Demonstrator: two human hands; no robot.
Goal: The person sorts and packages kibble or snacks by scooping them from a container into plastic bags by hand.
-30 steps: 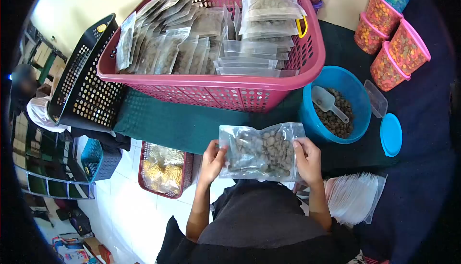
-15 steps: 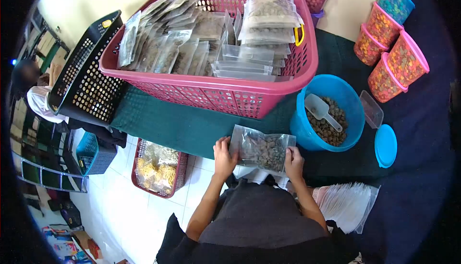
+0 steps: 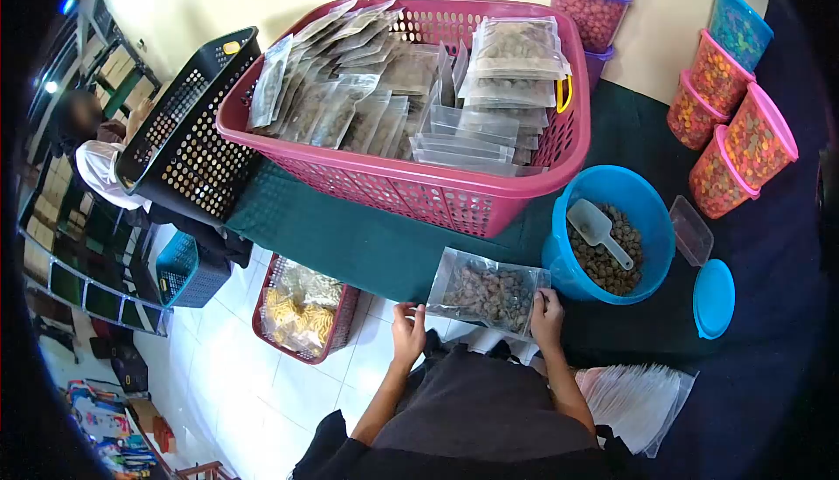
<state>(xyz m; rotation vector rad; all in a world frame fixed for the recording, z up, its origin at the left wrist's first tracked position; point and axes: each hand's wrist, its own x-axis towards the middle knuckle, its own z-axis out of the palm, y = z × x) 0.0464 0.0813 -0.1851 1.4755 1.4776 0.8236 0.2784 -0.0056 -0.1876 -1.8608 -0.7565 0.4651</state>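
Observation:
A clear plastic pouch of brown pieces (image 3: 489,295) lies flat at the front edge of the green-covered table. My right hand (image 3: 546,318) pinches its right side, thumb on top. My left hand (image 3: 408,333) is just off its lower left corner, fingers slightly apart and nothing seen in them. To the right of the pouch stands a blue bucket (image 3: 660,257) with more brown pieces and a clear scoop (image 3: 596,228) in it. Behind the pouch, a large maroon basket (image 3: 393,161) holds many filled pouches, some stacked, some upright.
A black basket (image 3: 197,152) stands left, with a person (image 3: 100,165) beyond it. Tubs of coloured pieces (image 3: 721,87), a blue lid (image 3: 714,298) and a clear container (image 3: 691,230) are at the right. Empty bags (image 3: 634,401) lie front right; a basket of packets (image 3: 306,305) sits on the floor.
My left hand has let go of the pouch's left side and moved slightly away from it. The whole view has shifted, with things appearing lower and further right.

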